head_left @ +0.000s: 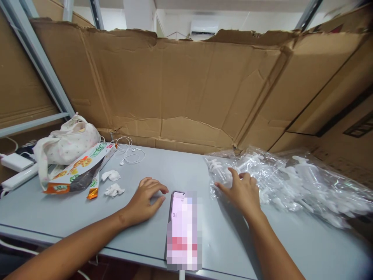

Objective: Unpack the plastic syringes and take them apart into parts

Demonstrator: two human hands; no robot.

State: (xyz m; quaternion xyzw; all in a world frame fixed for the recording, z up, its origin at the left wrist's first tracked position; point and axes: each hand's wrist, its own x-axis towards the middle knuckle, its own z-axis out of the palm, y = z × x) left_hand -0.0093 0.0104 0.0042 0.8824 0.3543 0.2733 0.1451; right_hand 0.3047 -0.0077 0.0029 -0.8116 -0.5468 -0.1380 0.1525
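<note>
My left hand [147,200] rests on the grey table just left of a phone [183,229], its fingers curved and apart with nothing between them. The phone lies face up near the front edge, its screen lit and partly blurred, with a white cable at its lower end. My right hand [243,190] is at the near left end of a heap of clear plastic bags [309,182], thumb and fingers spread. White plastic pieces with clear barrels, looking like syringes [215,167], show through the bags. Whether the right fingertips touch the plastic I cannot tell.
On the left lie a white cloth bag [70,136], a snack box [81,169], an orange-ended wrapper [93,190], crumpled tissues [113,189], white earphones [128,151] and a power strip [20,179]. Cardboard sheets [175,85] wall the table's back and sides.
</note>
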